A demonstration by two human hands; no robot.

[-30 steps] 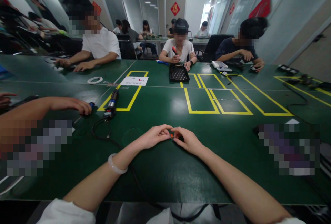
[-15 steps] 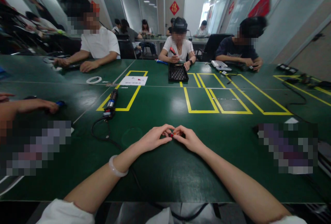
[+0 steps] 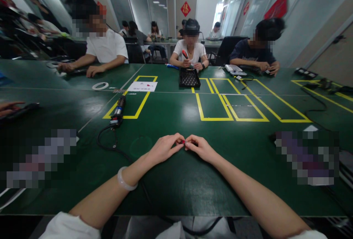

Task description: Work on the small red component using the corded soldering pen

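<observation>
My left hand (image 3: 166,148) and my right hand (image 3: 202,148) meet fingertip to fingertip, just above or on the green tabletop (image 3: 187,187). Between them shows a small red piece (image 3: 183,142), mostly covered by fingers and too small to name. The left thumb and fingers pinch its red part. My right thumb and forefinger are closed at its other side, where a tiny greyish bit shows. A pale bangle (image 3: 126,178) rings my left wrist.
To the left lies a dark cylindrical electric screwdriver (image 3: 119,107) with its cable (image 3: 101,144). Yellow tape outlines (image 3: 216,119) mark the table. Opposite, a co-worker (image 3: 190,49) holds a red-handled tool over a black tray (image 3: 189,78). A paper sheet (image 3: 142,86) lies beyond the screwdriver.
My fingertips have shifted slightly around the small red piece, and its red part now shows nearer the left fingers. A co-worker's arm at the left edge has drawn back.
</observation>
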